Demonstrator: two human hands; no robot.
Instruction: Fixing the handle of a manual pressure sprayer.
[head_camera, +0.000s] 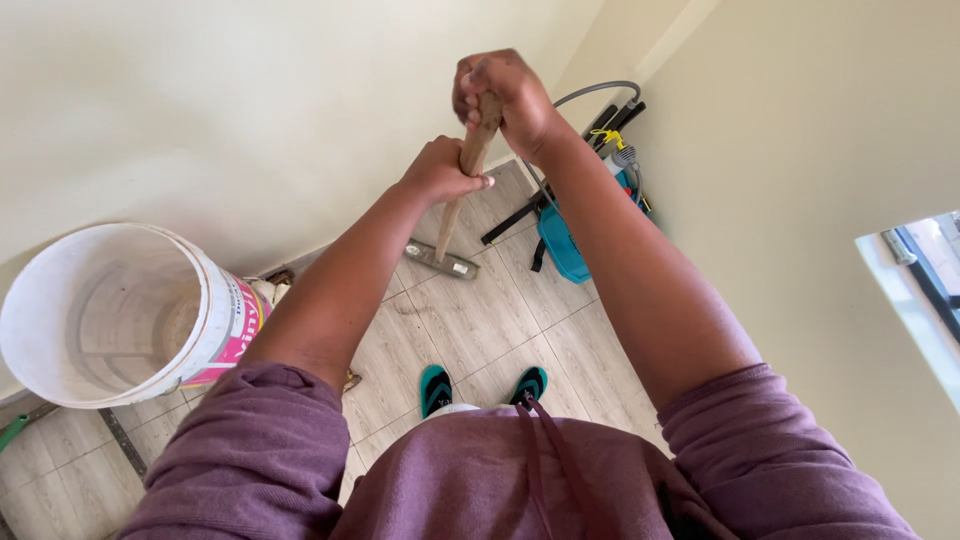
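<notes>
Gripping wooden handle (462, 190): left hand (440, 172) clamped mid-shaft, right hand (505, 98) clamped at top.

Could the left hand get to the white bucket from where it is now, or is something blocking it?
Probably yes, but not right away. The left hand is closed around the wooden handle, below the right hand. The white bucket sits on the left side, with nothing visible between them. It would have to let go first.
</notes>
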